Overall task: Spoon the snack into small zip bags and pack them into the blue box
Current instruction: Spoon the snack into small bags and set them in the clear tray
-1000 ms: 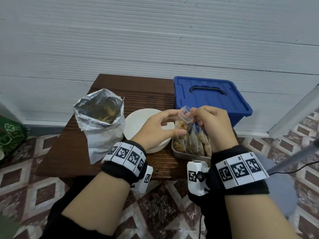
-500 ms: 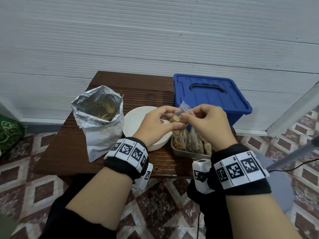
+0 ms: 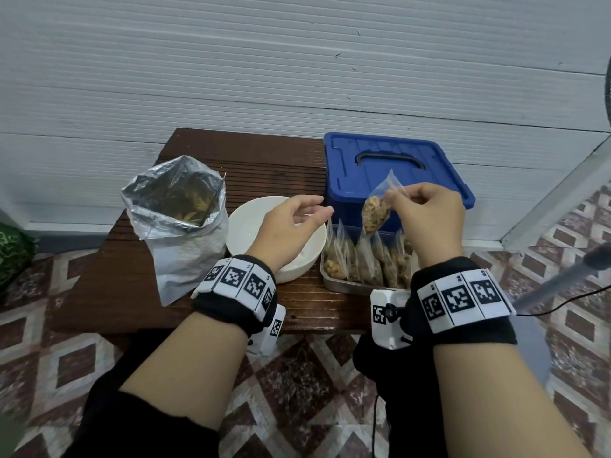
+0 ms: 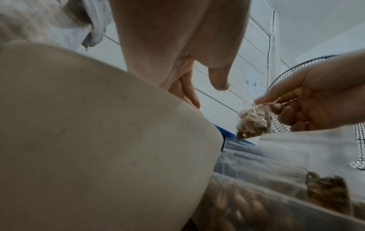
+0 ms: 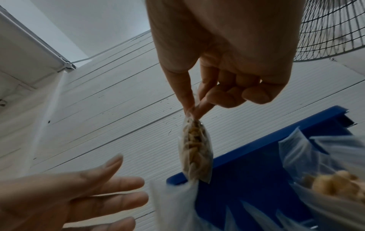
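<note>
My right hand (image 3: 395,196) pinches the top of a small zip bag (image 3: 375,211) filled with brown snack, hanging above the metal tray (image 3: 340,285) in front of the blue box (image 3: 386,166), whose lid is on. The same filled bag (image 5: 196,152) dangles from thumb and forefinger (image 5: 203,106) in the right wrist view, and the bag (image 4: 253,121) shows again in the left wrist view. My left hand (image 3: 310,209) hovers over the white bowl (image 3: 244,226) with fingers spread and relaxed, holding nothing. Several filled bags (image 3: 363,262) stand in the tray.
An open foil snack bag (image 3: 180,209) stands at the left of the dark wooden table (image 3: 251,160). A white panelled wall is behind. A fan (image 5: 331,31) stands to the right. Patterned floor tiles lie below the table's front edge.
Both hands held the small bag together at its top before. My left hand has let go and moved left over the bowl; the right hand holds the bag alone.
</note>
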A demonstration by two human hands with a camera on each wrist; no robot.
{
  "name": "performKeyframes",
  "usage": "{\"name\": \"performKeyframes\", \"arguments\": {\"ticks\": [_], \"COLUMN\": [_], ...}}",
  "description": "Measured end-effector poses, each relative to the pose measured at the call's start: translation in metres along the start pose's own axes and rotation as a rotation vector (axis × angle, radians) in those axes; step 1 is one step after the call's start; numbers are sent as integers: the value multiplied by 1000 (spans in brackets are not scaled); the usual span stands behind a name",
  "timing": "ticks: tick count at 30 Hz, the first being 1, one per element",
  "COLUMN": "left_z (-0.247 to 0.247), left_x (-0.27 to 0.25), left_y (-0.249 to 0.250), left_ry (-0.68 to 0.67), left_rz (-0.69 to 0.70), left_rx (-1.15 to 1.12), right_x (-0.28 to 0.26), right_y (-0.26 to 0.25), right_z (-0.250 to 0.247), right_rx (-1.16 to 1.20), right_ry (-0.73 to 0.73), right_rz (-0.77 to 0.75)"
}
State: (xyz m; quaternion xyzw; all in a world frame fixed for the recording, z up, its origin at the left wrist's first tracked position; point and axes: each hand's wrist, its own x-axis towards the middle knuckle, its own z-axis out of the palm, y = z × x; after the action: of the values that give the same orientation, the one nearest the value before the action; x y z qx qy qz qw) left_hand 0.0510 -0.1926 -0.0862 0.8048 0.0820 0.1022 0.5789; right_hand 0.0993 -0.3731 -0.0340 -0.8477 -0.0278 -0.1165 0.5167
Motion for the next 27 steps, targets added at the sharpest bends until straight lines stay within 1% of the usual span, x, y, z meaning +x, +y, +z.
{"name": "performKeyframes", "arguments": {"ticks": [4,9,15,21,27], "left_z": [0,0,1,2,1], "left_x": [1,2,2,2,0], "left_y": [-2,-5,-7,-6,-5], "left_ry": [8,8,-3,-7,-8], "left_rz": [-16,-32,-39,-49,-48], "left_rx": [7,-4,-2,12,18], "right_x": [3,4,4,-1,-4], "right_y": [6,14,25,40,40], "right_z": [-6,-10,-10,3,6], "right_rx": [-12,-81,-248,-432,-511], "right_ry": [32,36,33,-49,-4], "right_rz": [14,31,23,48,69]}}
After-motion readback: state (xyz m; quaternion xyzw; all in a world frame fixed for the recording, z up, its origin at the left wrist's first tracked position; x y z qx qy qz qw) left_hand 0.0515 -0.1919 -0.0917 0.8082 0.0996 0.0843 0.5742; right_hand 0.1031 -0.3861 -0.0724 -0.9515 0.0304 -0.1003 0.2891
